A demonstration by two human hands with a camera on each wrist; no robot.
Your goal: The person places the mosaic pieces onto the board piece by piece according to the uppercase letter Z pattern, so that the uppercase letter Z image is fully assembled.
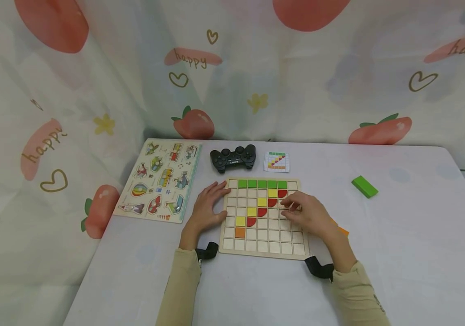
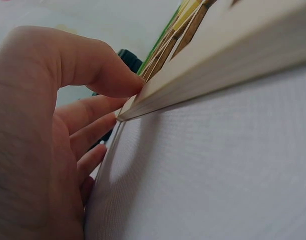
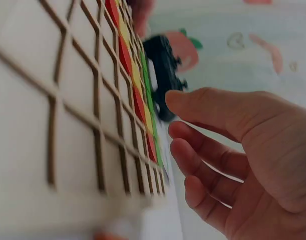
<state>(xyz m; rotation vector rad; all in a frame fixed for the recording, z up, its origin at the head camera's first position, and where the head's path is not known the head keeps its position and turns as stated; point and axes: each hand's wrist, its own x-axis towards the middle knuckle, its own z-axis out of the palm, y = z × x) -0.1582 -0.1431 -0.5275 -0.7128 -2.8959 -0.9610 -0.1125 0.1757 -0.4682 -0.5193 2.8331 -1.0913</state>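
A wooden grid board (image 1: pixel 269 249) lies on the table with colored tiles in some cells: a green row (image 1: pixel 262 184) along the top, yellow squares (image 1: pixel 251 211) and red quarter-rounds (image 1: pixel 262 212) in diagonal steps, and one orange square (image 1: pixel 239 232) at lower left. My left hand (image 1: pixel 206 208) rests at the board's left edge, thumb and fingertips touching its rim, as the left wrist view also shows. Above the board's right side hovers my right hand (image 1: pixel 307 215), fingers loosely bent. In the right wrist view nothing shows between the thumb and fingers (image 3: pixel 208 150).
Behind the board lie a black game controller (image 1: pixel 233 158) and a small pattern card (image 1: pixel 276 162). A picture puzzle board (image 1: pixel 157 181) is at left. A green block (image 1: pixel 365 186) lies to the right; an orange piece (image 1: pixel 343 231) is partly hidden by the right wrist.
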